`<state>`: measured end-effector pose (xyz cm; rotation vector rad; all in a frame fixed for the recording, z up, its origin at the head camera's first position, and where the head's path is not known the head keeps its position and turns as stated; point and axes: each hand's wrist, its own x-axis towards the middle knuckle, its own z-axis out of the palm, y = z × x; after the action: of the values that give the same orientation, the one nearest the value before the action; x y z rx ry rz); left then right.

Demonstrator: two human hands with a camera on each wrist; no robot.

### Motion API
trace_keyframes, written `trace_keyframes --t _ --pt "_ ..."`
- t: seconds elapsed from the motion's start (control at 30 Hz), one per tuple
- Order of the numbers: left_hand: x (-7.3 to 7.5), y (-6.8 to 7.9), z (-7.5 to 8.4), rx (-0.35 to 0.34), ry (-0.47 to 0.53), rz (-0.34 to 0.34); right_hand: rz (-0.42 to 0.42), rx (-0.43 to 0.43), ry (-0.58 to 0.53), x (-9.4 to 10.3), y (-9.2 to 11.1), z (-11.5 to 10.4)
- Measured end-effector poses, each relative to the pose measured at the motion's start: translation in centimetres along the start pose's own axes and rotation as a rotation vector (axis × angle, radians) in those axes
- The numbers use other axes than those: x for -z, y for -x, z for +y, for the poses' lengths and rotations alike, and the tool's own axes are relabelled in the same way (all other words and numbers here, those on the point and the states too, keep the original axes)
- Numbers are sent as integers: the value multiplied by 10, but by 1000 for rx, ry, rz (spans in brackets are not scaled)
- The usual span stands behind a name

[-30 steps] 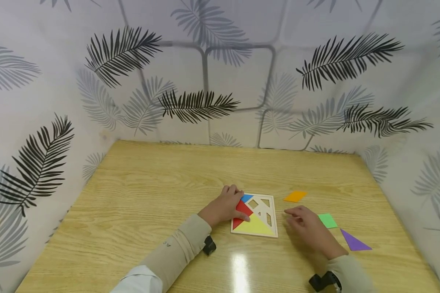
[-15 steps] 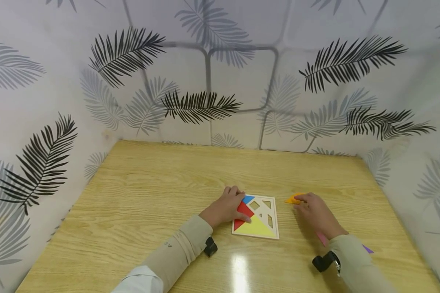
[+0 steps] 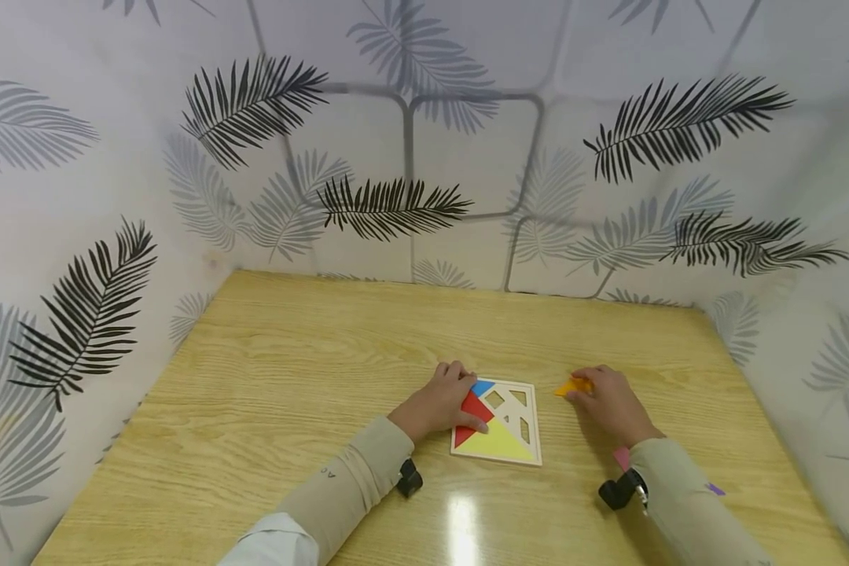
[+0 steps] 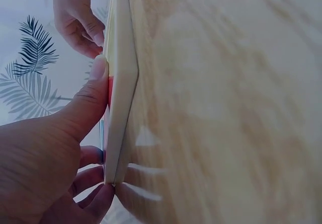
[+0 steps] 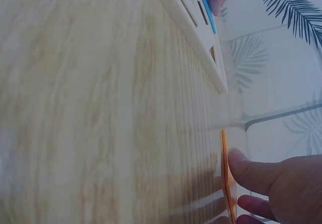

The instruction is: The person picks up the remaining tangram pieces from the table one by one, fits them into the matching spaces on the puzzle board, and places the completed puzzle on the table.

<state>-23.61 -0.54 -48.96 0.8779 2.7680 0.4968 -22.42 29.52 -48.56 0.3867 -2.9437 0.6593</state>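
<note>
My left hand [image 3: 435, 401] grips the left side of a pale tangram board [image 3: 515, 413], its thumb on the top face and its fingers round the edge. Set in the board are a blue piece [image 3: 483, 387], a red piece [image 3: 475, 406] and a yellow triangle [image 3: 498, 442]. Several cutouts on its right side show the table through them. To the right of the board, my right hand [image 3: 614, 401] pinches an orange parallelogram piece [image 3: 569, 387] between thumb and fingers. In the right wrist view the orange piece [image 5: 225, 168] lies close along the tabletop, thumb against its face.
A pink piece [image 3: 621, 457] and a purple piece [image 3: 716, 489] peek out from under my right forearm, which covers most of them. Wooden table [image 3: 311, 354] surrounds the board. A leaf-patterned cloth [image 3: 460, 236] hangs behind it.
My right hand has moved away from the board's side, up and right to the orange piece, and taken hold of it. Its forearm now covers the green piece. My left hand keeps its grip.
</note>
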Motion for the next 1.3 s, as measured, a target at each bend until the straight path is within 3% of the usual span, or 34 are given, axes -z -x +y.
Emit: trace_keyframes --t 0.23,0.6,1.0,1.3 --pt "-2 -1 -2 -5 7 6 0 -10 39 2 -5 3" --pt "-2 -2 -4 -15 -8 15 -53 -71 14 5 -8 4" --pt "-2 -1 -2 -20 -34 14 -161 -7 15 13 -9 -2" --pt "-2 0 -3 -31 -44 27 -208 7 -13 5 -13 2"
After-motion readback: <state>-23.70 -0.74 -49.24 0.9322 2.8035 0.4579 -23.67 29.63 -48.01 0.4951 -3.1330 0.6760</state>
